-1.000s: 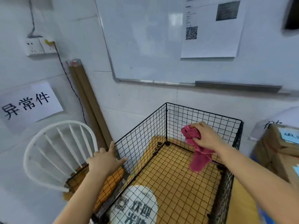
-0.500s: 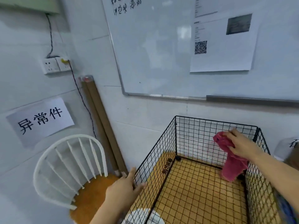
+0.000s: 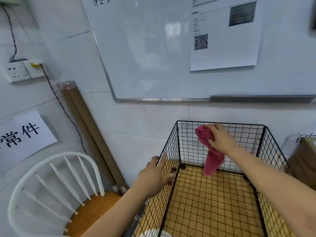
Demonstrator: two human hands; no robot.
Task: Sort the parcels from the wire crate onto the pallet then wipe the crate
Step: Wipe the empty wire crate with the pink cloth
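A black wire crate (image 3: pixel 171 151) stands against the white wall, with no parcels showing inside it and a yellow woven mat under its mesh floor. My right hand (image 3: pixel 220 138) grips a bunched pink cloth (image 3: pixel 211 156) and holds it against the inside of the crate's back panel, near the top rim; the cloth's tail hangs down to the floor. My left hand (image 3: pixel 153 175) rests on the top edge of the left panel, thumb inside the mesh and fingers stretched along the outside.
A white spindle-back chair (image 3: pixel 56 185) with an orange seat stands left of the crate. Long brown tubes (image 3: pixel 89 127) lean on the wall between them. A cardboard box (image 3: pixel 302 161) sits at the right edge. A whiteboard (image 3: pixel 153 48) hangs above.
My right hand has carried the cloth left along the back panel, from the right corner toward its middle top. My left hand slid farther along the left panel's rim. The view shifted.
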